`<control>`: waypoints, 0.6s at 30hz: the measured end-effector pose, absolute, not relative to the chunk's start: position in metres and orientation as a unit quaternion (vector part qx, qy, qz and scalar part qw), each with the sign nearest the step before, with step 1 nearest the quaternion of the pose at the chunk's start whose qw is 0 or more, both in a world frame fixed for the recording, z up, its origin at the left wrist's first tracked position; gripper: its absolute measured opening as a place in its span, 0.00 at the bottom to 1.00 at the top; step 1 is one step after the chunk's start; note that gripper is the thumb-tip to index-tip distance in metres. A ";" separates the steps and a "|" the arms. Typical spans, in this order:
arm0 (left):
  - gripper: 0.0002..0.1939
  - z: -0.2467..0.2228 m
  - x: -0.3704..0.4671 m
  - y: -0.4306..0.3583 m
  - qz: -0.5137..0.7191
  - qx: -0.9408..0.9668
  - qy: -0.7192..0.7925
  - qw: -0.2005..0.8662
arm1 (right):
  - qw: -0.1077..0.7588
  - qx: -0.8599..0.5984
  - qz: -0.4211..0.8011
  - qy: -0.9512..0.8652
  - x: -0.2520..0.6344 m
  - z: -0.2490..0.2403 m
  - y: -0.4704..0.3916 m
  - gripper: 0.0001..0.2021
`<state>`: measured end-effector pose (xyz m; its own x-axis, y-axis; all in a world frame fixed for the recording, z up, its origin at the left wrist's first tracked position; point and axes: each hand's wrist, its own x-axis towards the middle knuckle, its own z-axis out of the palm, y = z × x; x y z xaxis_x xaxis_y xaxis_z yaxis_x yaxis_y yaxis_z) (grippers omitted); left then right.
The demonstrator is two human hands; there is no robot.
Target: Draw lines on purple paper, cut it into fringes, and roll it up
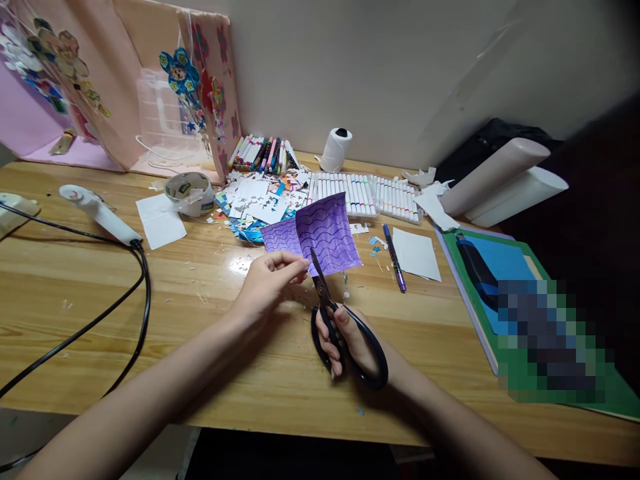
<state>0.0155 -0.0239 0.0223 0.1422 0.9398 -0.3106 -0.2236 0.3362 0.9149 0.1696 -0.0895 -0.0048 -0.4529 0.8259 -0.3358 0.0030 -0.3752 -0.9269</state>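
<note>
Pinched between the fingers of my left hand (273,280) is a sheet of purple paper (327,230) with dark wavy lines drawn across it. The sheet bends at a crease or cut near its middle; I cannot tell which. My right hand (350,337) has its thumb and fingers through the handles of black scissors (324,290). Their blades point away from me and lie at the sheet's near edge, close to my left fingertips. Both hands are raised above the wooden table (225,373).
Behind the sheet lie paper scraps (265,200), marker sets (345,190) and a thread cone (336,148). A tape roll (190,193) and a corded white tool (100,213) are left. To the right are a purple marker (395,259), white paper (417,253) and a green board (540,267).
</note>
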 end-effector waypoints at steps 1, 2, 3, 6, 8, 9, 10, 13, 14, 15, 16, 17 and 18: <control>0.11 0.022 0.015 -0.024 0.442 0.369 0.484 0.659 | 0.292 -0.439 0.701 -0.481 0.169 -0.005 -0.090 0.33; 0.11 0.022 0.015 -0.024 0.443 0.368 0.484 0.659 | 0.292 -0.444 0.696 -0.483 0.169 -0.006 -0.090 0.33; 0.11 0.022 0.015 -0.024 0.444 0.369 0.484 0.658 | 0.292 -0.450 0.692 -0.483 0.168 -0.007 -0.090 0.33; 0.10 0.022 0.015 -0.023 0.441 0.372 0.482 0.660 | 0.292 -0.470 0.680 -0.481 0.167 -0.008 -0.092 0.33; 0.10 0.023 0.014 -0.022 0.434 0.372 0.476 0.668 | 0.290 -0.472 0.676 -0.485 0.167 -0.007 -0.092 0.33; 0.10 0.024 0.014 -0.022 0.428 0.376 0.473 0.672 | 0.289 -0.471 0.675 -0.488 0.167 -0.007 -0.092 0.33; 0.10 0.024 0.013 -0.021 0.423 0.385 0.472 0.671 | 0.289 -0.468 0.675 -0.491 0.168 -0.006 -0.092 0.34; 0.11 0.026 0.010 -0.018 0.420 0.447 0.475 0.631 | 0.287 -0.462 0.673 -0.501 0.169 -0.005 -0.093 0.33; 0.11 0.027 0.009 -0.017 0.425 0.475 0.479 0.603 | 0.284 -0.459 0.674 -0.504 0.169 -0.005 -0.093 0.33; 0.12 0.027 0.007 -0.016 0.431 0.506 0.485 0.568 | 0.280 -0.457 0.676 -0.506 0.170 -0.004 -0.093 0.33; 0.12 0.027 0.006 -0.015 0.435 0.536 0.491 0.531 | 0.277 -0.454 0.679 -0.507 0.170 -0.003 -0.093 0.33; 0.12 0.026 0.005 -0.014 0.437 0.565 0.495 0.495 | 0.274 -0.451 0.682 -0.507 0.169 -0.003 -0.094 0.33; 0.12 0.026 0.004 -0.013 0.435 0.589 0.497 0.466 | 0.273 -0.448 0.684 -0.507 0.169 -0.002 -0.094 0.33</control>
<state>0.0038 -0.0133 0.0257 0.1269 0.9907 0.0490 0.1805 -0.0717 0.9810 0.1692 -0.0940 -0.0016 -0.4491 0.8273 -0.3374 0.0814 -0.3381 -0.9376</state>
